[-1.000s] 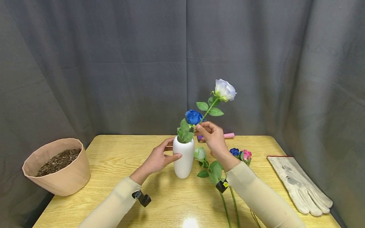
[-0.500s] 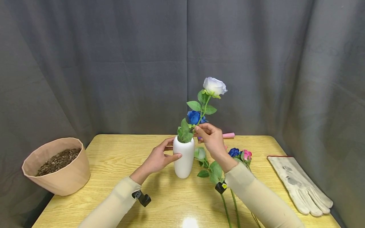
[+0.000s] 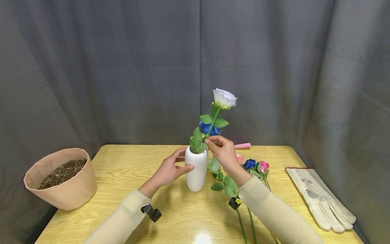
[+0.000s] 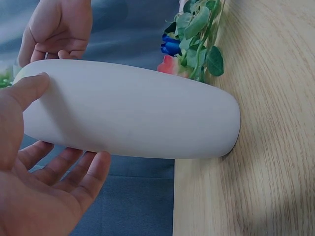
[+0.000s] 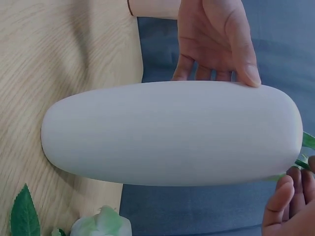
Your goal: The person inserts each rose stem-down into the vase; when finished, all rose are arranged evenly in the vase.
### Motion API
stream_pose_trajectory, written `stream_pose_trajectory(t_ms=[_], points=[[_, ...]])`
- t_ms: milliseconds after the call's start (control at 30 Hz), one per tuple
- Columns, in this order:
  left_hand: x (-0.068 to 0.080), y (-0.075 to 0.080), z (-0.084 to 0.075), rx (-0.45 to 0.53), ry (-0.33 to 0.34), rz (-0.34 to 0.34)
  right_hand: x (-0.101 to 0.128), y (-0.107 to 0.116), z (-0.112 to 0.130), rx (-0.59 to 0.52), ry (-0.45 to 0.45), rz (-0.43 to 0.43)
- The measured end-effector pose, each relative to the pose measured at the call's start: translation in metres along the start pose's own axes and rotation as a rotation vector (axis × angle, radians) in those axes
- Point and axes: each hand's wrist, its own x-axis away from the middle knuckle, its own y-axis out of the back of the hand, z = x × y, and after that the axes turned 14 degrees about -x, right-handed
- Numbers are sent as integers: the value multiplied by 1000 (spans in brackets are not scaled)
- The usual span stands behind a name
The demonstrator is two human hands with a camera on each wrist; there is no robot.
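Observation:
A white vase (image 3: 196, 173) stands upright on the table. My left hand (image 3: 167, 171) holds it near the top, thumb on the front and fingers around the far side. With thumb and fingertips, my right hand (image 3: 226, 154) pinches the green stem of a white rose (image 3: 224, 99) just above the rim. The stem slants down toward the vase mouth; its lower end is hidden. A blue rose (image 3: 204, 128) and green leaves (image 3: 198, 139) rise from the same mouth, partly behind the white rose's stem. In the right wrist view, the right fingertips are right at the vase (image 5: 172, 132) rim.
Right of the vase lie several artificial roses, including a pale green one (image 3: 214, 165), a blue one (image 3: 250, 164) and a pink one (image 3: 263, 166). A pink handle (image 3: 242, 145) shows behind them. At left is a pot (image 3: 86, 183) with soil; gloves (image 3: 320, 200) lie at right.
The white rose has swung left to a steeper angle and come down slightly, with my right hand lowering toward the rim. My left hand and the vase have stayed in place.

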Motion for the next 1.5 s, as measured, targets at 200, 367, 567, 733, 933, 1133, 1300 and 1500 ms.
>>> stream_pose_trajectory(t_ms=[200, 367, 567, 733, 933, 1133, 1300, 1500], points=[[1, 0, 0, -5, 7, -2, -1, -2, 3, -2, -16, -36], [1, -1, 0, 2, 5, -1, -2, -5, 2, 2, -13, -66], [2, -1, 0, -1, -4, -6, -4, -6, 0, 27, 7, -43], [1, 0, 0, -11, -3, -6, -3, -5, -1, 53, 7, -8], [1, 0, 1, -12, 0, -3, -4, -6, -2, 57, 4, -20], [1, 0, 1, -11, -2, 0, -4, -8, -1, 40, 10, -56], [1, 1, 0, -11, -9, 3, -3, -7, 0, 49, 20, -59], [1, 1, 1, -7, -12, 4, 0, -5, -2, 60, 15, -14]])
